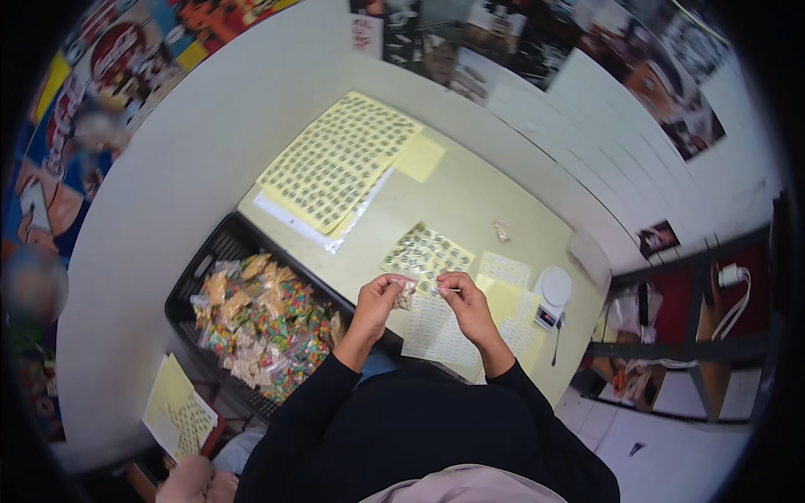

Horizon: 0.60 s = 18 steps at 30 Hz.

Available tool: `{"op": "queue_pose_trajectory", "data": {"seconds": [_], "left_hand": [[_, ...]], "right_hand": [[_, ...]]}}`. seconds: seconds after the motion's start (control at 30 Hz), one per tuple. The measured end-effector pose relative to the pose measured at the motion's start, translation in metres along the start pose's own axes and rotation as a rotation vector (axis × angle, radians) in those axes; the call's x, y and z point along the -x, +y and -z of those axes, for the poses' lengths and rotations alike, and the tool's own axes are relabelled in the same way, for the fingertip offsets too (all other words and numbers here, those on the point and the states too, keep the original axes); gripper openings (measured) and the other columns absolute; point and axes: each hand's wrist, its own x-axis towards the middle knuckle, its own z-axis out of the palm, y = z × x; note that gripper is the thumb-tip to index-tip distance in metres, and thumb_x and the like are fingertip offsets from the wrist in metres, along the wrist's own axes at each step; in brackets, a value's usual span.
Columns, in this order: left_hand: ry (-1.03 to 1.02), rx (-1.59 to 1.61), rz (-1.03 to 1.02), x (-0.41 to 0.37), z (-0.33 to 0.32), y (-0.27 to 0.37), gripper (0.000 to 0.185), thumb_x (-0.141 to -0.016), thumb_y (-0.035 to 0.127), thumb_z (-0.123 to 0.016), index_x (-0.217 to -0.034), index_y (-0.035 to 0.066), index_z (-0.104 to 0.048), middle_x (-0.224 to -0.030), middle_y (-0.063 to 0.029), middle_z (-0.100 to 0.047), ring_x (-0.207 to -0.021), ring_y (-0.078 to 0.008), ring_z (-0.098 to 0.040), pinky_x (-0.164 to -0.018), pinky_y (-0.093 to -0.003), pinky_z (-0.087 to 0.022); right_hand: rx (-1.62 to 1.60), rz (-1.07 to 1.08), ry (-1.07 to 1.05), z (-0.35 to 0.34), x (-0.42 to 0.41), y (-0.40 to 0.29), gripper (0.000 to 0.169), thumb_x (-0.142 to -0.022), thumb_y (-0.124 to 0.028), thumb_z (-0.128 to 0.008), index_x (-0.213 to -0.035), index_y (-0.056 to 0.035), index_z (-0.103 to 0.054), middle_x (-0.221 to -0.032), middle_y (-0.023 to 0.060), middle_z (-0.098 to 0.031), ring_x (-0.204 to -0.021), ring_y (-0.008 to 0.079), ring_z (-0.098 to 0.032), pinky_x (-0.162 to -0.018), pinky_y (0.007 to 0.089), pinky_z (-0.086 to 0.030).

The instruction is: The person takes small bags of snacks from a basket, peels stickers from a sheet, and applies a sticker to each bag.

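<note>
Between its thumb and fingers, my left hand [377,303] holds a small clear plastic bag of pale round pieces [404,298]. My right hand [464,302] is just to the right, thumb and fingertips pinched on a tiny pale item [440,290], probably a sticker. Beneath and beyond the hands lies a yellow sheet of small dark-printed stickers [427,248], partly peeled. White sheets with rows of small print [438,333] lie below the hands. Another small filled bag [501,230] rests farther back on the table.
A black plastic crate [207,251] of filled bags stands at the left. Large sticker sheets [343,157] lie at the table's back left. A white digital scale [555,290] and a spoon [556,342] are at the right. Another person's sleeve [192,481] shows at lower left.
</note>
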Motion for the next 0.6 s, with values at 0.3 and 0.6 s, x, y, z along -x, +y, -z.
{"op": "queue_pose_trajectory", "data": {"seconds": [0.3, 0.6], "left_hand": [[-0.191, -0.286, -0.02, 0.017, -0.082, -0.014, 0.02, -0.092, 0.013, -0.058, -0.098, -0.004, -0.067, -0.085, -0.0043, -0.067, -0.075, -0.0062, -0.058, -0.068, -0.0212, -0.046], [-0.292, -0.283, -0.073, 0.023, -0.115, -0.027, 0.022, -0.093, 0.014, -0.057, -0.1, -0.004, -0.067, -0.083, -0.0016, -0.066, -0.074, -0.0045, -0.055, -0.066, -0.0203, -0.045]], "right_hand": [[0.1, 0.047, 0.22, 0.043, 0.05, -0.013, 0.009, -0.089, -0.011, -0.06, -0.09, -0.0019, -0.059, -0.111, 0.0098, -0.056, -0.101, 0.0197, -0.055, -0.084, 0.0303, -0.045], [0.185, 0.053, 0.354, 0.066, 0.074, -0.017, 0.008, -0.088, -0.008, -0.061, -0.089, -0.0004, -0.058, -0.11, 0.0103, -0.056, -0.098, 0.0186, -0.056, -0.083, 0.0302, -0.046]]}}
